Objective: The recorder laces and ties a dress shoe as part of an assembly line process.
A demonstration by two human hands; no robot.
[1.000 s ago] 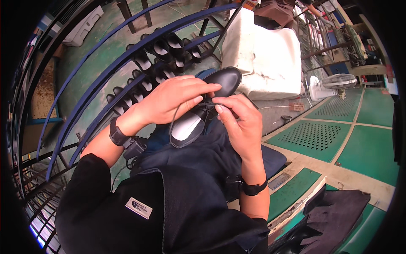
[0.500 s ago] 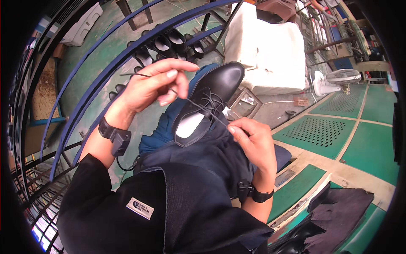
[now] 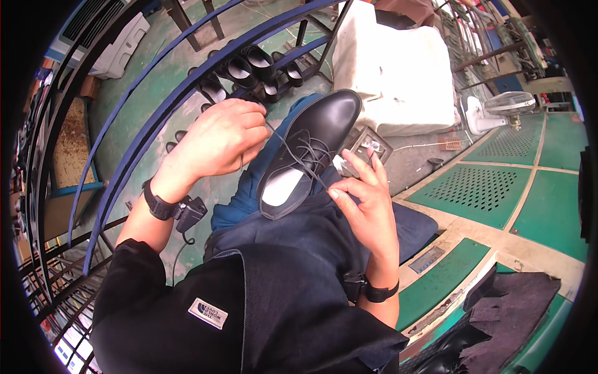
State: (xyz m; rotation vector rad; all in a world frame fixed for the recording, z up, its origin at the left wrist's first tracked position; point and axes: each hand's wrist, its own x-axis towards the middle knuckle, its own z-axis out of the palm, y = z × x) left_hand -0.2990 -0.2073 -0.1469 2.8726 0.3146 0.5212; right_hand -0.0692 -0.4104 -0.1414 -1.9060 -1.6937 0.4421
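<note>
A black leather shoe (image 3: 333, 116) rests on my lap, its toe pointing away and up to the right. Its white insole (image 3: 282, 187) shows in the opening. Loose loops of black shoelace (image 3: 306, 151) lie over the throat of the shoe. My left hand (image 3: 225, 138), curled closed at the shoe's left, grips one end of the lace, which runs taut from the fingers to the eyelets. To the right of the opening, my right hand (image 3: 366, 202) pinches the other lace between thumb and index finger, with the remaining fingers raised.
Several black shoes (image 3: 242, 70) stand on a rack with blue-padded rails (image 3: 149, 118) to the left. A white covered block (image 3: 408, 81) is ahead. At the right are a white fan (image 3: 498, 111), a green table (image 3: 483, 193) and dark leather pieces (image 3: 504, 324).
My left hand has turned over and closed its fingers around the lace. My right hand has shifted slightly left and lifted its outer fingers, keeping the pinch.
</note>
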